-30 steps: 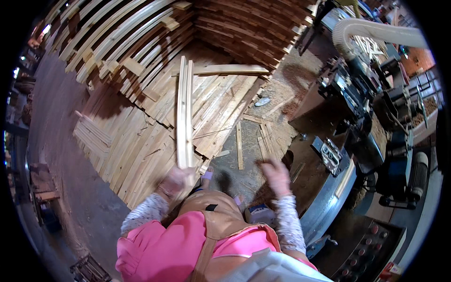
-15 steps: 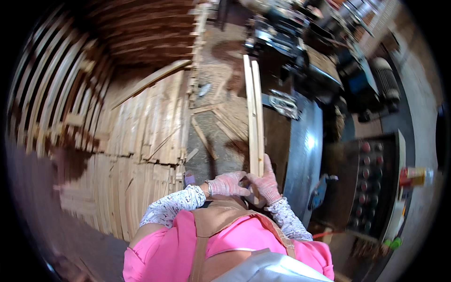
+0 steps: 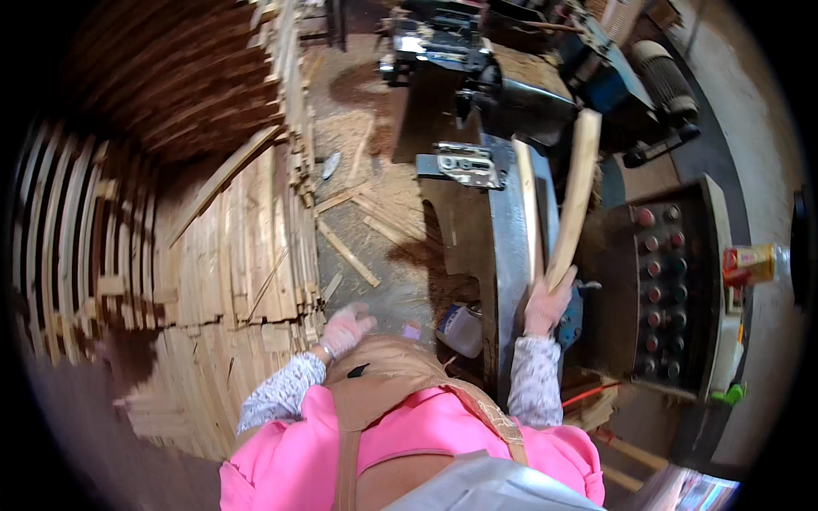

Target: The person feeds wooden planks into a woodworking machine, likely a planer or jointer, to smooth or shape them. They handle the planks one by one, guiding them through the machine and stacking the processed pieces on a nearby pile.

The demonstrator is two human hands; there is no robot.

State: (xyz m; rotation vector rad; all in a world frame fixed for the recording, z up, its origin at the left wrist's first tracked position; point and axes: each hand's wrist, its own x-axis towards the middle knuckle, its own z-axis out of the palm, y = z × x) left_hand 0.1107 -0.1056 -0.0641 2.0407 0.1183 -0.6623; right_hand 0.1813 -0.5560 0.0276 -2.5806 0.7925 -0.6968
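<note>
My right hand (image 3: 546,305), in a pale pink work glove, is closed around the near ends of two wooden strips. One wooden strip (image 3: 576,192) angles up and to the right, and a second, thinner strip (image 3: 529,200) lies to its left, over the metal machine bed (image 3: 505,294). The strips spread apart toward their far ends. My left hand (image 3: 348,330), gloved alike, hangs in front of the apron beside the stacked wood, its fingers loosely apart and nothing visible in them.
Stacked wooden strips (image 3: 243,243) fill the left side, with a loose board (image 3: 223,183) across them. Offcuts (image 3: 348,254) and sawdust lie on the floor. A metal guide plate (image 3: 469,164) sits on the machine. At right stands a button panel (image 3: 658,285); a whitish plastic jug (image 3: 461,330) is below the bed.
Both hands were together at the strips' near ends. My right hand has carried them right, over the machine bed; my left has let go and moved left. The view has shifted.
</note>
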